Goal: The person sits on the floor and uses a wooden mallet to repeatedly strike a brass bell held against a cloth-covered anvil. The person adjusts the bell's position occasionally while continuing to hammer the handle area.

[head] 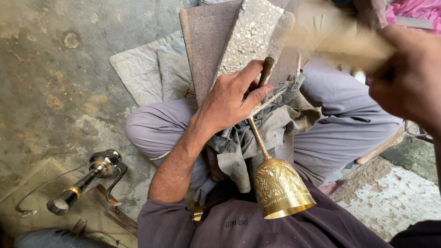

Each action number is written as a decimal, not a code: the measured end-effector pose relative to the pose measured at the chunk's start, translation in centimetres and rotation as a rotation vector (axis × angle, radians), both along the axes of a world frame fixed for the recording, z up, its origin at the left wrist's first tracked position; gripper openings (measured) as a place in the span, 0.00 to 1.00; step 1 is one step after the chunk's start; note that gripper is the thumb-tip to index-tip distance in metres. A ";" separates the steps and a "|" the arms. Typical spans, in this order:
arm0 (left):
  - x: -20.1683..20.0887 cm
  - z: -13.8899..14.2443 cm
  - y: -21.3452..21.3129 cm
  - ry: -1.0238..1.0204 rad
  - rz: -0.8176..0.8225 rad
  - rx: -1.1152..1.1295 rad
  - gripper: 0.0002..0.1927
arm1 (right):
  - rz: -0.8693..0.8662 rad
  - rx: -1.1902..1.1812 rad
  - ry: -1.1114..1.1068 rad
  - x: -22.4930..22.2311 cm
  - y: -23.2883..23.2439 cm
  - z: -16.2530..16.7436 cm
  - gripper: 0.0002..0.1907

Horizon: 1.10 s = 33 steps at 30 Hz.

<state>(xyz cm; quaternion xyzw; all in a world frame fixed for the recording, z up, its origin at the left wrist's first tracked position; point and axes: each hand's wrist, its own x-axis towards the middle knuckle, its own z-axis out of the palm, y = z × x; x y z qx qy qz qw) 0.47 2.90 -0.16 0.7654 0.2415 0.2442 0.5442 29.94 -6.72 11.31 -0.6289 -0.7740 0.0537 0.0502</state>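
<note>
My left hand (232,98) grips a thin dark metal punch (266,69), its tip set against the slender stem (258,137) of an engraved brass goblet (279,188). The goblet lies over a grey rag (275,124) on my lap, cup end toward me. My right hand (406,76) is raised at the upper right and holds a wooden mallet (330,39), which is blurred by motion above the punch. A worn stone slab (250,34) leans on a dark wooden plank (204,50) behind my left hand.
A silver and brass piece with a curved handle (89,179) lies on the concrete floor at lower left. Folded grey cloth (151,69) sits beside my left knee. Pink fabric (413,11) shows at the top right. Pale rough ground (395,197) is at lower right.
</note>
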 end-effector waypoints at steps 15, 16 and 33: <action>-0.1 0.5 0.1 0.001 -0.002 -0.022 0.18 | -0.411 -0.241 0.086 -2.8 -0.9 2.0 0.15; 0.0 0.4 0.2 0.003 -0.003 -0.016 0.17 | -0.321 -0.198 0.028 -2.8 -1.0 2.1 0.17; -0.7 -2.2 -2.4 -0.086 0.302 0.028 0.16 | -0.468 -0.587 -0.224 -3.7 -2.5 1.3 0.36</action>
